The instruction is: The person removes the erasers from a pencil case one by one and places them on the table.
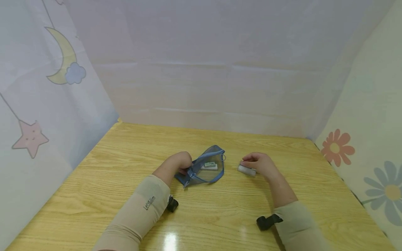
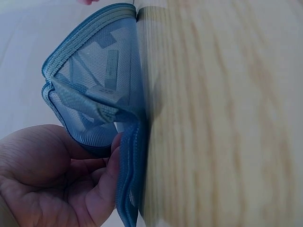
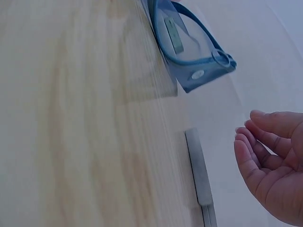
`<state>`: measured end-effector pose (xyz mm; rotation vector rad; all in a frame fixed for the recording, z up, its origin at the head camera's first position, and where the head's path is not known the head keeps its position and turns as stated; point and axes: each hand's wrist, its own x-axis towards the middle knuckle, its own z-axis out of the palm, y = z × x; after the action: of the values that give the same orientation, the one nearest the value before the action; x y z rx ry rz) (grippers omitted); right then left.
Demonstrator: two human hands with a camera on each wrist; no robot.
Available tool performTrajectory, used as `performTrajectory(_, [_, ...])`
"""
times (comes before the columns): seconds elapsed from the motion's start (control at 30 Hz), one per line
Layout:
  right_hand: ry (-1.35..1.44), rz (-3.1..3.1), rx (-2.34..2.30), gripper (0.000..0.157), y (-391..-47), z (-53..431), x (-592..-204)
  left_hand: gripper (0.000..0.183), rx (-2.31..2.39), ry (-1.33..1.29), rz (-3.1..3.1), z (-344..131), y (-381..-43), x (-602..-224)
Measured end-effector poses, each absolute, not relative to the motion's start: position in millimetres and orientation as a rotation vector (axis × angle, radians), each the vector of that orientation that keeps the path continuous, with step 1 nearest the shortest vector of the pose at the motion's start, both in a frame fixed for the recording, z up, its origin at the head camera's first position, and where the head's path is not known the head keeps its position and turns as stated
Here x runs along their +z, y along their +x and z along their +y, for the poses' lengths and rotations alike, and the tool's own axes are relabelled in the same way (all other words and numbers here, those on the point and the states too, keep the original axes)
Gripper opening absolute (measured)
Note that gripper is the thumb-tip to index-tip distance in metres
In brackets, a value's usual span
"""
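My left hand [image 1: 182,161] grips one end of a blue mesh zip pouch [image 1: 198,173]. In the left wrist view, its fingers curl at the edge of the pouch [image 2: 102,71], whose zipped mouth gapes. Inside the pouch lie a small green-and-white block [image 1: 209,164] and a white flat piece [image 1: 214,168]. My right hand [image 1: 259,164] hovers over a small whitish-grey bar [image 1: 247,170] on the table. In the right wrist view, the right hand [image 3: 272,161] has loosely bent fingers with nothing between them, and the grey bar [image 3: 199,170] lies apart from it.
Both hands work above a wood-grain table [image 1: 213,216]. A pale backdrop [image 1: 201,87] stands along its far edge, with decorated sheets at left and right. Dark wrist-camera mounts [image 1: 268,222] sit on both sleeves.
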<state>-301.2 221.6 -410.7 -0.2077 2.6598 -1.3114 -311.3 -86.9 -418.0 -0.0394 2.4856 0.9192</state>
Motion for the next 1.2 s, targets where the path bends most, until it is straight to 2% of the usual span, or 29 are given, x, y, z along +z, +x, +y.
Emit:
performTrajectory(0.2, [-0.299,2.671,-1.288,0.029,-299.0,200.2,-408.2,0.014,0.934,-0.050,2.487,-86.6,-311.4,-418.4])
performTrajectory(0.73, [-0.429,2.612,-1.333,0.022,-289.6,156.1,-412.7,0.013,0.951,-0.037,2.479,-88.5,-311.4,-419.9])
performTrajectory(1.2, [-0.456,2.573,-1.332,0.031,-290.5,139.4,-418.6,0.014,0.922,-0.007,2.497,-88.9,-310.9,-418.7])
